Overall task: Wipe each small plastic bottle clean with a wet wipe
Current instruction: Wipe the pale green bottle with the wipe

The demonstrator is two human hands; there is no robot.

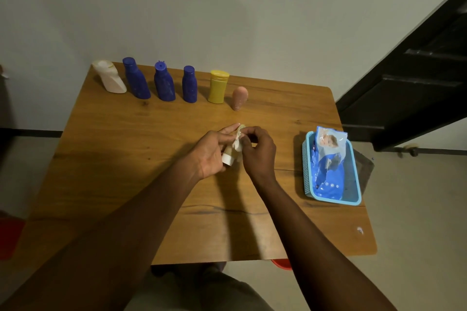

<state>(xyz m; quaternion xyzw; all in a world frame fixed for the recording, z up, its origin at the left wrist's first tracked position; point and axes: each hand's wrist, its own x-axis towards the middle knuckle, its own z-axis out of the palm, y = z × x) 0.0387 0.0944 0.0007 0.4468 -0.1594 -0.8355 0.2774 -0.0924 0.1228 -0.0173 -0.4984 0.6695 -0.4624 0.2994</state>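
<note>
Clasping a small beige bottle (228,151) in the left grip (212,151), fingers curled round it, over the middle of the bench (126,171), white cap nearest. Pinching a wet wipe (237,143) against its side with the right grip (257,153). Facing a row of six other bottles (189,84) along the far edge.

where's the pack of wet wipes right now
In the head view, the pack of wipes lies in the light blue basket on the right side of the table, just right of the right hand.

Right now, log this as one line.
left hand: holds small bottle | right hand: pinches wet wipe on it | back row: six bottles | blue basket: wipes pack
</note>
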